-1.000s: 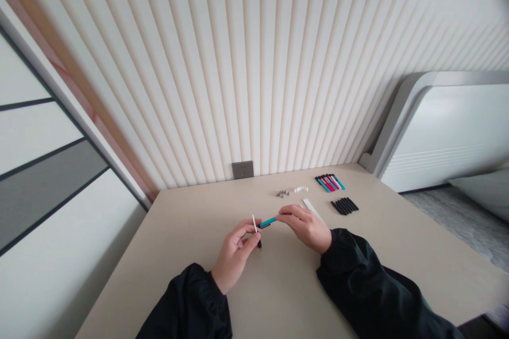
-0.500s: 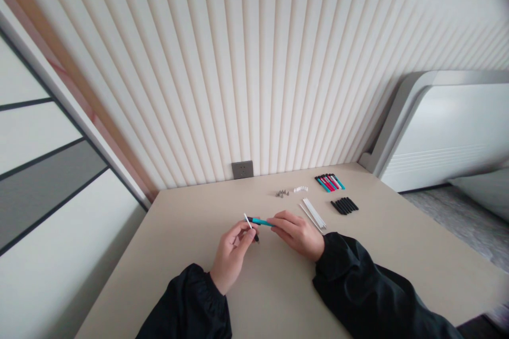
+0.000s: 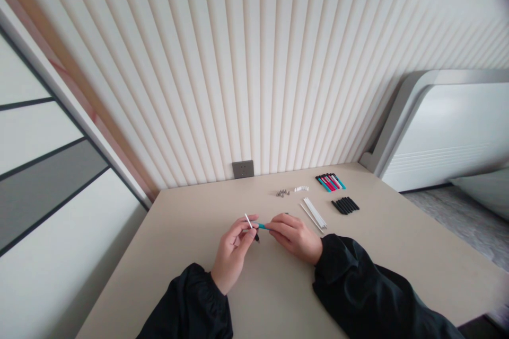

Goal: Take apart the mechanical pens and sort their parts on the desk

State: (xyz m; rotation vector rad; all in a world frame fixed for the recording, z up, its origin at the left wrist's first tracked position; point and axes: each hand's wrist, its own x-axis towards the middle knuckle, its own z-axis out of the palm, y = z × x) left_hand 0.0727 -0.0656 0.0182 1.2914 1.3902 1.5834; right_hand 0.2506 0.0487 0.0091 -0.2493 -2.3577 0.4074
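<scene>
Between its thumb and fingers, my left hand (image 3: pixel 233 246) pinches a thin white pen refill (image 3: pixel 248 221) with a black tip piece (image 3: pixel 256 239) at its lower end. My right hand (image 3: pixel 295 234) is closed on a teal pen barrel (image 3: pixel 262 226), which lies nearly level between the two hands. The barrel's left end is hidden by my left fingers, so I cannot tell whether it touches the refill. Both hands are just above the table, close together.
On the table (image 3: pixel 191 209), beyond my right hand, lie white refills (image 3: pixel 315 213), small grey cone-shaped tips (image 3: pixel 283 193) and small white pieces (image 3: pixel 301 188). Farther right are teal and red barrels (image 3: pixel 331 182) and black tubes (image 3: pixel 345 205). A socket (image 3: pixel 243 169) sits on the wall.
The teal barrel has shifted slightly down, and its dark left end has gone out of sight behind my left fingers. My right hand has moved a little left with it. My left hand has barely moved.
</scene>
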